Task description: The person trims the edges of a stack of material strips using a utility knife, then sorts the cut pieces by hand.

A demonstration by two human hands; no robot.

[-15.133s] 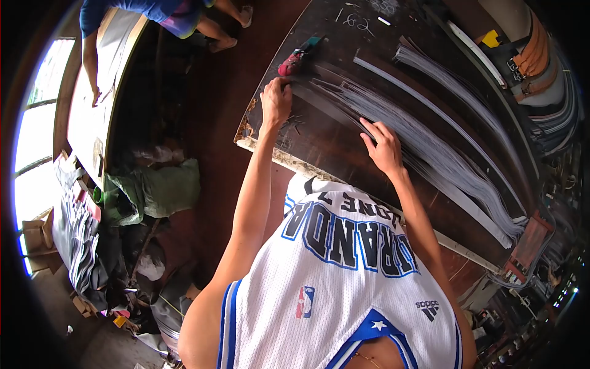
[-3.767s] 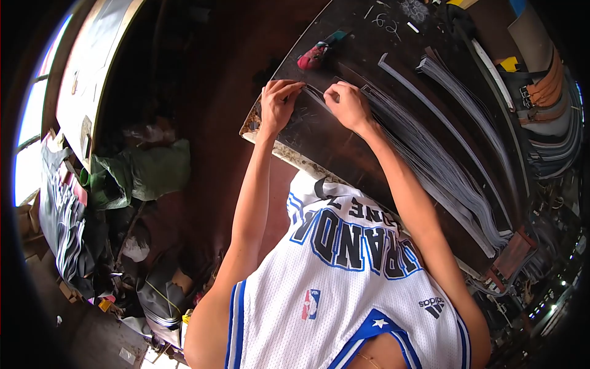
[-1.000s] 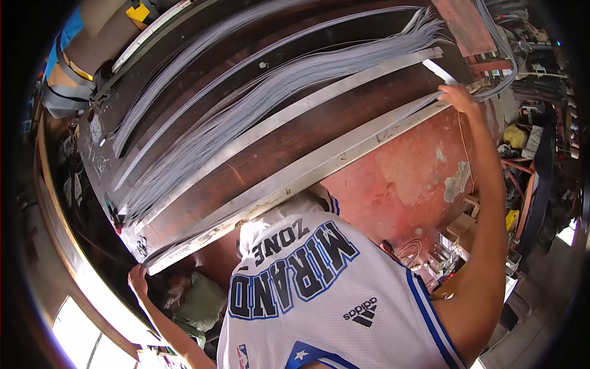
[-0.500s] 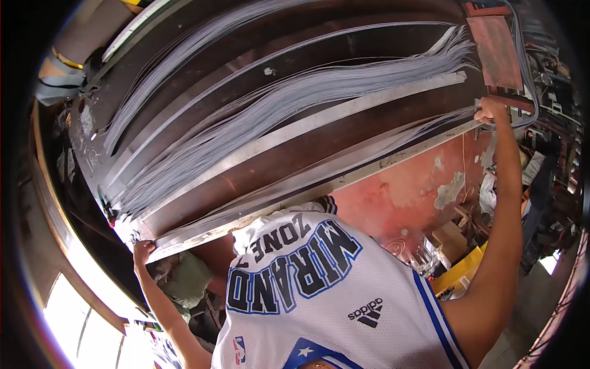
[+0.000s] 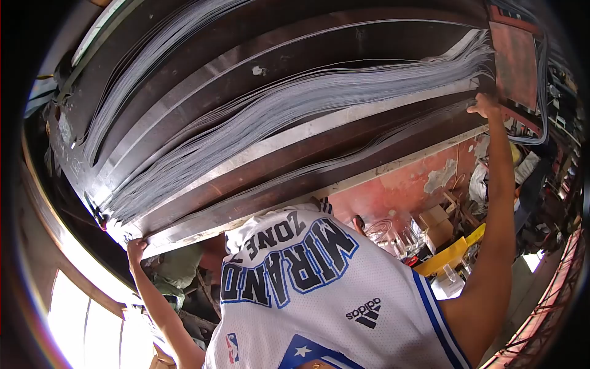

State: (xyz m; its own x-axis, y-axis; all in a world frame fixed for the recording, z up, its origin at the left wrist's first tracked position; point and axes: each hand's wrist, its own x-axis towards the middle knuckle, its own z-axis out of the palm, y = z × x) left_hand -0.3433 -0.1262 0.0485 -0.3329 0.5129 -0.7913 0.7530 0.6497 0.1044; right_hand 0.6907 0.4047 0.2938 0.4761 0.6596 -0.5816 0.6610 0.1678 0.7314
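Shirt: the person's white shirt with blue letters is closest.
Left hand: the left hand is at the desk's near corner, its grip clenched on one end of the thin strip.
Right hand: the right hand is stretched far out, grasping the other end.
Thin strip: the thin strip lies along the near edge of the desk, between both hands.
Pale bar: a long flat pale bar lies just behind it.
Grey pile: the grey pile of many more strips lies farther back.
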